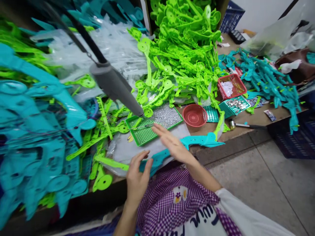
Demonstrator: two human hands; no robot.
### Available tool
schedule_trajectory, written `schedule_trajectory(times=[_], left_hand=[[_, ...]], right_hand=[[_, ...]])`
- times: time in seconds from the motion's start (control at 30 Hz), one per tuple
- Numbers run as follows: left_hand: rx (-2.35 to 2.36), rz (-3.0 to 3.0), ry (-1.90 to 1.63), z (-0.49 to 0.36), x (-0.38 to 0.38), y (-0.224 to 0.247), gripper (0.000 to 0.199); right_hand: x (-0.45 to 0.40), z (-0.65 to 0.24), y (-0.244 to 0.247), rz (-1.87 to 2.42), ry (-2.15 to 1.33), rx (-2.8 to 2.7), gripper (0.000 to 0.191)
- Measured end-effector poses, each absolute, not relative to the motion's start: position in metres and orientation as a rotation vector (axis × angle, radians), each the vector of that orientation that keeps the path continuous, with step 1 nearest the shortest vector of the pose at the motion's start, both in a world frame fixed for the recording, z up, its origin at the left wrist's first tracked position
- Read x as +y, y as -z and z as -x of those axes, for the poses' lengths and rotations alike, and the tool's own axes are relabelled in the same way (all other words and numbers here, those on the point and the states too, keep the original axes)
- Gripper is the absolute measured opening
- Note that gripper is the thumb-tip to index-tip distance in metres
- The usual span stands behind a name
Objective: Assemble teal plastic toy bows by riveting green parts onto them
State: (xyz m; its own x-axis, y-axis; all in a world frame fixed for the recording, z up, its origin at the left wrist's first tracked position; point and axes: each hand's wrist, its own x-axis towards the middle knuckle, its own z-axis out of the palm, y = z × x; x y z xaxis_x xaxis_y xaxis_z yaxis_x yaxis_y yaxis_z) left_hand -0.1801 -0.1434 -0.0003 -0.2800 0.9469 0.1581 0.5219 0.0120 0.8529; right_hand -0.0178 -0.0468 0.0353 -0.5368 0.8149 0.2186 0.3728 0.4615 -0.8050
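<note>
A teal plastic part (201,140), long and curved, lies across the table's front edge. My left hand (138,177) is at its left end, thumb and fingers apart and curved about it; no firm grip shows. Over the middle of the same part reaches my right hand (173,144), fingers stretched out towards a green tray (140,141). Small silvery screws (166,116) fill the tray's right side. A grey powered screwdriver (110,82) hangs at a slant, its tip above the tray.
Bright green plastic parts (182,59) are heaped behind the tray. Teal parts (36,144) pile up at left, more (268,78) at right. A red bowl (195,115), a red basket (232,86), a teal basket of metal pieces (235,105) and a hammer (248,125) stand or lie right.
</note>
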Motion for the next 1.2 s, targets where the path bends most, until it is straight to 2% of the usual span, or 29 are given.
schedule_trajectory(times=[0.17,0.27,0.4,0.5,0.6,0.7,0.83,0.93,1.2], left_hand=[[1.507,-0.914,-1.499,0.167,-0.114,-0.015,0.045],[1.395,-0.855,-1.676,0.18,-0.101,-0.028,0.034],[1.382,-0.979,-1.782,0.198,-0.105,-0.036,0.018],[1.44,-1.069,-1.649,0.199,-0.114,-0.026,0.015],[1.498,-1.18,-1.46,0.196,-0.121,-0.013,0.021],[1.578,-1.511,-1.203,0.2,-0.131,-0.003,0.028],[1.803,-1.97,-0.793,0.216,-0.157,0.013,0.064],[1.963,-2.04,-0.615,0.219,-0.175,0.027,0.075],[2.108,-1.914,-0.609,0.209,-0.185,0.044,0.069]], right_hand=[[-0.042,0.07,-0.067,0.906,-1.037,-2.392,0.045],[-0.038,0.082,-0.081,0.836,-1.066,-2.331,0.046],[-0.042,0.084,-0.069,0.732,-1.345,-1.919,0.041],[-0.044,0.074,-0.048,0.822,-1.465,-1.719,0.034],[-0.045,0.054,-0.036,0.871,-1.545,-1.718,0.035],[-0.052,0.027,-0.034,1.028,-1.377,-1.692,0.032],[-0.074,0.001,-0.023,1.162,-1.06,-1.818,0.022],[-0.087,0.003,-0.006,1.17,-0.969,-1.904,0.022],[-0.073,-0.02,0.004,1.261,-0.649,-1.85,0.02]])
